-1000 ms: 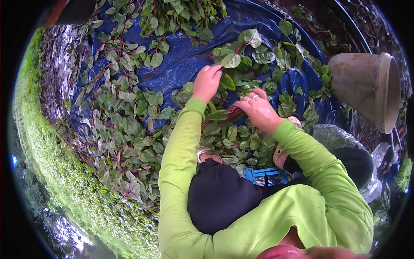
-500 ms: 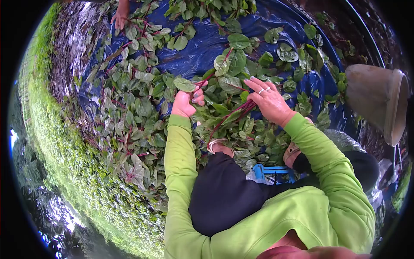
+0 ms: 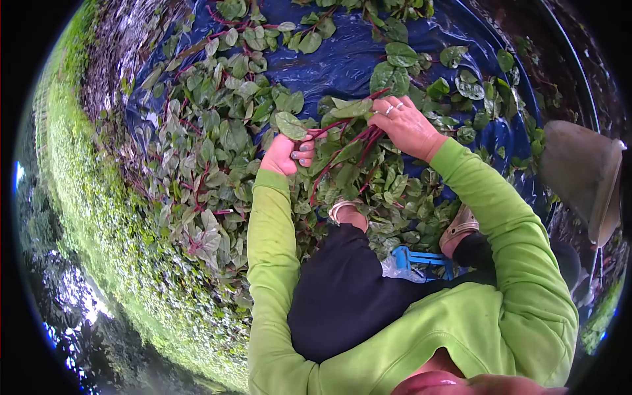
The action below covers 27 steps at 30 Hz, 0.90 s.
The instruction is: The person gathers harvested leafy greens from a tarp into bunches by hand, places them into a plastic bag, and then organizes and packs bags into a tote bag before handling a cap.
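Note:
Between my hands stretches a red-stemmed leafy sprig [image 3: 337,123], which looks like Malabar spinach, with a broad leaf at its left end. My left hand [image 3: 288,155] is closed around the left end of its stem. With bent fingers, my right hand [image 3: 409,128], which wears rings, grips a bunch of red stems [image 3: 370,139] that hang below it. The sprig's right end meets this hand's fingertips. Below and around both hands lie many loose leafy stems [image 3: 227,135] on a blue plastic sheet [image 3: 322,69]. The fingertips of my right hand are partly hidden by leaves.
A worn pale bucket [image 3: 576,174] lies tilted at the right. A small blue plastic stool or frame [image 3: 428,257] stands near my sandalled feet [image 3: 349,214]. Grass [image 3: 72,171] runs along the left, and more cut stems lie at the far side of the sheet.
My right hand has moved slightly left and down, and the sprig has swung from upright to nearly level between my hands. Another person's hand at the top left has gone from view.

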### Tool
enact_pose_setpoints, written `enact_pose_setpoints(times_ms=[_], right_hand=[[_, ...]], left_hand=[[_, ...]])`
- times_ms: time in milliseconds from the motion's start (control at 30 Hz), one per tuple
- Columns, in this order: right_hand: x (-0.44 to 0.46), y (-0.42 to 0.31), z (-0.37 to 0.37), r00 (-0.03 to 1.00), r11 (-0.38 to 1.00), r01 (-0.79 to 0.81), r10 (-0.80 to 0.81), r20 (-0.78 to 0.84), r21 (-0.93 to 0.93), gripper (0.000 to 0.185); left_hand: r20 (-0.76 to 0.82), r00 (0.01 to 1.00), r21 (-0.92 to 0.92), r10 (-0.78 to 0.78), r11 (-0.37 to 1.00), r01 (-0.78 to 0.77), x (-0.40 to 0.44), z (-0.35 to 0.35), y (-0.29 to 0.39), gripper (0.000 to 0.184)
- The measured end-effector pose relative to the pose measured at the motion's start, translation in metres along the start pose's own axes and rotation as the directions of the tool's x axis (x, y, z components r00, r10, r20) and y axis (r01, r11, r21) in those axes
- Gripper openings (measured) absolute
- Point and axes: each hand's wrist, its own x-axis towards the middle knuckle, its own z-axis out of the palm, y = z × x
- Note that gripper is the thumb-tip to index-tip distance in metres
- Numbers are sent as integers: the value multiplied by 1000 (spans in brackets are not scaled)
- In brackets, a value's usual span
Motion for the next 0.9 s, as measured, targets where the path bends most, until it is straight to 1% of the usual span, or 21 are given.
enact_pose_setpoints(times_ms=[33, 133, 167, 233, 300, 333, 400, 433, 467, 500, 533, 567, 600, 633, 667, 733, 767, 800, 867, 900], right_hand=[[3, 0, 6, 1000, 1000, 2, -2, 28, -2, 21], [12, 3, 25, 987, 994, 109, -110, -121, -14, 21], [16, 6, 34, 992, 994, 110, -110, -60, -4, 21], [24, 11, 44, 992, 994, 107, -108, 64, 13, 20], [26, 7, 47, 992, 992, 127, -127, 2, -11, 21], [27, 2, 45, 990, 990, 139, -139, -29, -24, 21], [24, -12, 33, 993, 993, 116, -117, -30, -33, 23], [23, -19, 30, 994, 993, 108, -110, -29, -36, 24], [19, -22, 34, 994, 995, 99, -98, 49, -22, 25], [12, -21, 41, 989, 996, 85, -83, 125, -12, 26], [4, -19, 50, 978, 998, 65, -63, 200, -4, 27], [-2, -15, 60, 975, 999, 43, -39, 219, -11, 29], [-8, -15, 65, 983, 1000, 20, -17, 185, -12, 28], [-13, -17, 67, 989, 1000, -5, 7, 149, -13, 27], [-19, -18, 69, 993, 999, -33, 34, 114, -12, 26], [-26, -28, 64, 993, 997, -73, 74, 93, -11, 25], [-28, -33, 61, 993, 996, -90, 90, 80, -12, 24], [-30, -37, 59, 993, 997, -69, 71, 93, -22, 24], [-33, -43, 54, 992, 999, -31, 36, 124, -40, 24], [-33, -45, 51, 993, 1000, -2, 3, 122, -5, 24]], left_hand=[[-6, 1000, -14, -25, 1000, 25, 0, -6, 1, 37], [-106, 991, 91, -82, 992, 92, 5, -15, 3, 39], [-102, 990, 125, -102, 986, 115, 7, -20, 3, 39], [-61, 991, 108, -120, 986, 126, 11, -24, 1, 38], [-48, 991, 82, -123, 989, 127, 13, -30, -1, 38], [-5, 991, 33, -133, 991, 133, 14, -37, 0, 38], [80, 987, -72, -140, 987, 146, 10, -42, 1, 36], [-110, 992, 26, -57, 998, 60, 7, -39, -2, 34], [-289, 956, 138, 46, 990, -6, 7, -34, -4, 33], [-446, 881, 260, 160, 965, -44, 5, -27, -5, 32], [-506, 667, 651, 546, 750, -120, 10, -37, -11, 31], [-349, 388, 919, 853, 392, -37, 19, -50, -19, 31], [-19, 124, 984, 992, -4, 179, 25, -57, -24, 31], [188, -62, 940, 980, -161, 301, 17, -30, -19, 33], [232, 18, 950, 973, -231, 211, 17, -13, -18, 32], [328, 167, 942, 930, -335, 12, 23, 16, -26, 32], [382, 296, 918, 875, -395, -16, 29, 32, -29, 33], [432, 416, 890, 800, -454, -52, 37, 47, -31, 34], [593, 344, 785, 728, -618, -47, 64, 47, -36, 33], [665, 307, 724, 681, -689, -41, 77, 45, -35, 33]])
